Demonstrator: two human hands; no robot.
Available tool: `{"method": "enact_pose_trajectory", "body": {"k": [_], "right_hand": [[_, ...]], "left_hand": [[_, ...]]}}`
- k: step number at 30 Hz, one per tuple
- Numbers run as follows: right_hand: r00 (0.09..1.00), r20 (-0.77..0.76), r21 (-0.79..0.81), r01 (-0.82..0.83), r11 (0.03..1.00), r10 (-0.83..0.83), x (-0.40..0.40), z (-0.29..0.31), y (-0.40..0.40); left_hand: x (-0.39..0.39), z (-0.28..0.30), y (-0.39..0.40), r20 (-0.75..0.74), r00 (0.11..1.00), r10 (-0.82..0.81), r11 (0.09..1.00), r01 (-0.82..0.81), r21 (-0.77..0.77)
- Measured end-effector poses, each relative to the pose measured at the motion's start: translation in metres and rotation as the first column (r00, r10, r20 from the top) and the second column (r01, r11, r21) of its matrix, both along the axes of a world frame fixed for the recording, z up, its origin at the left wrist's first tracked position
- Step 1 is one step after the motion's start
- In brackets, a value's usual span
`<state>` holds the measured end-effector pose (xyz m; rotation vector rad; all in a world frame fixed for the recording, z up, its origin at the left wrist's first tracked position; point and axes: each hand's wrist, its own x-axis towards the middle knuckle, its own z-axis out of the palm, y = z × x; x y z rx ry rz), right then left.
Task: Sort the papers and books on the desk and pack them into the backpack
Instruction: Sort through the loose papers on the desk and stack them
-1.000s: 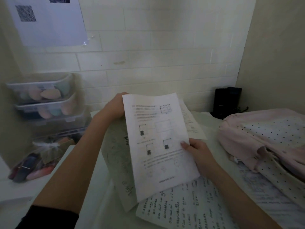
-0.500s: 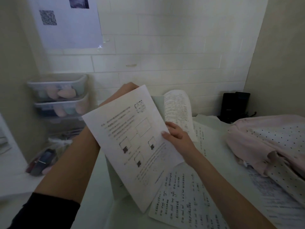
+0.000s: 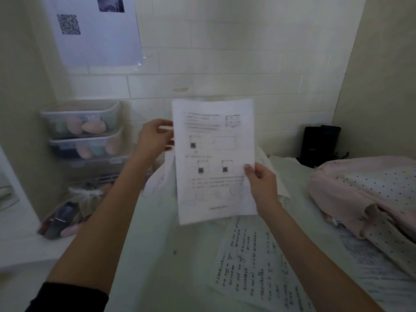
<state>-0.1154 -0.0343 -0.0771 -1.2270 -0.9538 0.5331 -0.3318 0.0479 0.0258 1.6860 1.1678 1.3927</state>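
Note:
I hold a printed sheet with diagrams (image 3: 213, 158) upright above the desk. My right hand (image 3: 262, 183) pinches its right edge with the thumb on the front. My left hand (image 3: 154, 138) is at the sheet's upper left edge, fingers curled around it, with further papers (image 3: 157, 183) hanging behind. A handwritten sheet (image 3: 254, 262) lies flat on the desk below. The pink dotted backpack (image 3: 369, 194) lies on its side at the right, resting on another printed page (image 3: 369, 266).
Stacked clear boxes (image 3: 83, 131) with pastel items stand at the left wall, and a bag of small items (image 3: 65, 215) lies beneath them. A black device (image 3: 319, 143) sits in the back right corner. A poster with a QR code (image 3: 94, 28) hangs on the tiled wall.
The printed sheet went from tilted left to upright and higher. My left hand moved from behind it to its upper left edge. My right hand slid to the right edge.

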Motion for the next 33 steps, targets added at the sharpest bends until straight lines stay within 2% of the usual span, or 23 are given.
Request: {"method": "enact_pose_trajectory", "body": {"k": [4, 6, 8, 10, 12, 15, 18, 22, 27, 33], "right_hand": [[0.997, -0.04, 0.083, 0.073, 0.994, -0.07, 0.004, 0.005, 0.0], [0.996, -0.038, 0.104, 0.089, 0.991, -0.086, 0.005, 0.007, 0.002], [0.992, -0.095, 0.134, 0.096, 0.986, -0.084, 0.006, 0.009, 0.003], [0.984, -0.163, 0.181, 0.097, 0.979, -0.068, 0.007, 0.012, 0.003], [0.982, -0.181, 0.213, 0.095, 0.972, -0.056, 0.009, 0.017, 0.001], [0.979, -0.2, 0.222, 0.071, 0.973, -0.026, 0.017, 0.03, -0.008], [0.996, -0.047, 0.223, -0.068, 0.973, 0.08, 0.024, 0.044, -0.016], [0.977, -0.029, 0.187, -0.201, 0.962, 0.21, 0.02, 0.067, -0.018], [0.978, 0.004, 0.217, -0.202, 0.955, 0.206, 0.017, 0.082, -0.018], [0.968, 0.169, 0.183, -0.216, 0.959, 0.185, 0.002, 0.098, -0.018]], "left_hand": [[0.006, -0.017, -0.01, 0.248, 0.932, -0.263, 0.915, 0.323, -0.243], [0.013, -0.019, -0.015, 0.229, 0.907, -0.353, 0.873, 0.408, -0.267], [0.021, -0.024, -0.018, 0.033, 0.927, -0.374, 0.91, 0.373, -0.183], [0.026, -0.033, -0.017, -0.126, 0.944, -0.304, 0.951, 0.295, -0.091], [0.032, -0.038, -0.02, -0.066, 0.96, -0.271, 0.962, 0.267, -0.063], [0.036, -0.038, -0.025, 0.154, 0.955, -0.254, 0.963, 0.264, -0.05], [0.036, -0.037, -0.028, 0.237, 0.931, -0.277, 0.956, 0.291, -0.026], [0.037, -0.032, -0.033, 0.268, 0.898, -0.348, 0.931, 0.365, -0.015], [0.026, -0.024, -0.038, 0.232, 0.908, -0.349, 0.935, 0.353, 0.025], [0.02, -0.009, -0.038, 0.304, 0.905, -0.299, 0.954, 0.292, 0.069]]}}
